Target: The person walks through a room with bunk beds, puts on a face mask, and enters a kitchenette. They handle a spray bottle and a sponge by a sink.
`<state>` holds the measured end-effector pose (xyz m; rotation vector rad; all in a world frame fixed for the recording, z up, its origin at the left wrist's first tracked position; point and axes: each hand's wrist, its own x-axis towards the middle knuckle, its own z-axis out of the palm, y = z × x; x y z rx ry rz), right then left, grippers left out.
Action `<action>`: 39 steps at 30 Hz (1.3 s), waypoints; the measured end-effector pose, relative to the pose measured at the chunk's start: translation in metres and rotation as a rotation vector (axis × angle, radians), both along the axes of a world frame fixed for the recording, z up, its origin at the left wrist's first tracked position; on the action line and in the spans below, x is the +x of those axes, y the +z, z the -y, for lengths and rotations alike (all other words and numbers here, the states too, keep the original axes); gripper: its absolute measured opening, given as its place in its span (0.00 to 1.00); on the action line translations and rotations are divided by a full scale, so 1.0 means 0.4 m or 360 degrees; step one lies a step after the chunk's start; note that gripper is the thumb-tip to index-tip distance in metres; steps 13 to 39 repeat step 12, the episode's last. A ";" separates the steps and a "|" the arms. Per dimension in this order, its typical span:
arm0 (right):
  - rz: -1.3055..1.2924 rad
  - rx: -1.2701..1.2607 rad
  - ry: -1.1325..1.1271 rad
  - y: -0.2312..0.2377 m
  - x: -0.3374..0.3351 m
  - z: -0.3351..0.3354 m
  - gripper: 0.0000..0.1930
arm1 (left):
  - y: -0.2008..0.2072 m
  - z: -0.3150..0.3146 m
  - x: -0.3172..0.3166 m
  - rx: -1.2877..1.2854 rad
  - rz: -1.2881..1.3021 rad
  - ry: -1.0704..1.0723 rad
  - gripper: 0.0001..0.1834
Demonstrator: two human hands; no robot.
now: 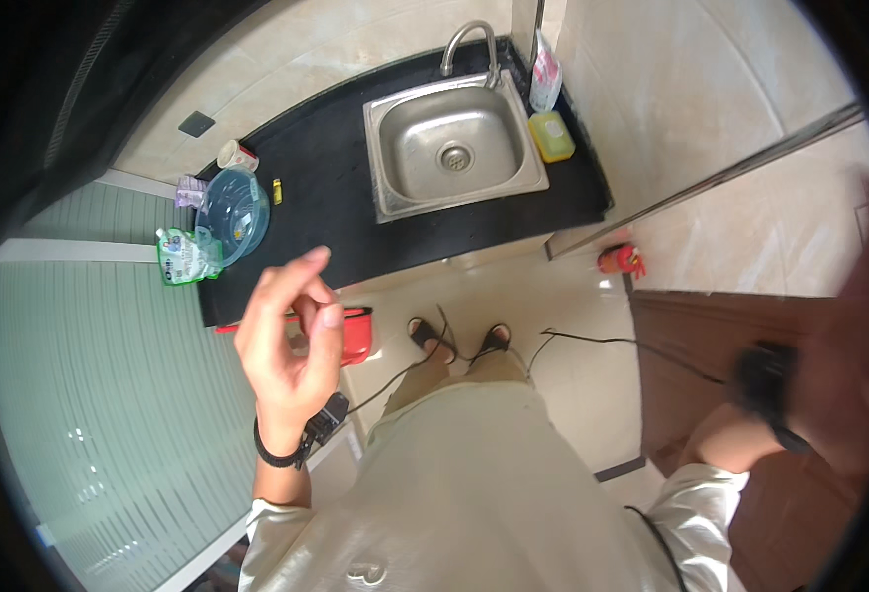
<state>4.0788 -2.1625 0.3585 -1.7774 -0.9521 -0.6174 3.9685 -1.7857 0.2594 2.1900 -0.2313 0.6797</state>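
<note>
My left hand (291,340) is raised in front of the black counter (326,222). Its fingers are loosely bent, with thumb and index finger apart, and nothing shows in it. A black band and a small black device with a cable sit on that wrist. Below and behind the hand is a red plastic bin or dustpan-like thing (357,340), partly hidden. My right hand (844,345) is up at the far right edge, smeared by motion, so its fingers cannot be made out. A black device (765,380) is strapped at its wrist, near the brown door (686,345).
A steel sink (388,187) with a faucet (469,28) is set in the counter. Beside it lie a yellow-green box (551,136) and a white-pink bag (546,81). Left stand a blue clear basin (232,215), a green-white pouch (183,259) and a paper cup (237,155). Cables hang by my legs.
</note>
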 end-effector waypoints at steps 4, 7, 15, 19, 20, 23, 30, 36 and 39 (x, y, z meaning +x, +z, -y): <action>-0.0389 -0.0529 -0.0129 -0.350 0.094 -0.173 0.14 | -0.060 0.049 0.000 0.0159 -0.0517 0.0043 0.18; -0.0612 -0.0870 -0.0053 -0.551 0.096 -0.232 0.10 | -0.126 0.082 -0.010 0.0283 -0.0688 -0.0103 0.19; -0.0352 -0.1069 0.0253 -0.778 0.020 -0.321 0.11 | -0.188 0.175 -0.019 0.0867 -0.0410 -0.0520 0.38; -0.0352 -0.1069 0.0253 -0.778 0.020 -0.321 0.11 | -0.188 0.175 -0.019 0.0867 -0.0410 -0.0520 0.38; -0.0352 -0.1069 0.0253 -0.778 0.020 -0.321 0.11 | -0.188 0.175 -0.019 0.0867 -0.0410 -0.0520 0.38; -0.0352 -0.1069 0.0253 -0.778 0.020 -0.321 0.11 | -0.188 0.175 -0.019 0.0867 -0.0410 -0.0520 0.38; -0.0352 -0.1069 0.0253 -0.778 0.020 -0.321 0.11 | -0.188 0.175 -0.019 0.0867 -0.0410 -0.0520 0.38; -0.0352 -0.1069 0.0253 -0.778 0.020 -0.321 0.11 | -0.188 0.175 -0.019 0.0867 -0.0410 -0.0520 0.38; -0.0352 -0.1069 0.0253 -0.778 0.020 -0.321 0.11 | -0.188 0.175 -0.019 0.0867 -0.0410 -0.0520 0.38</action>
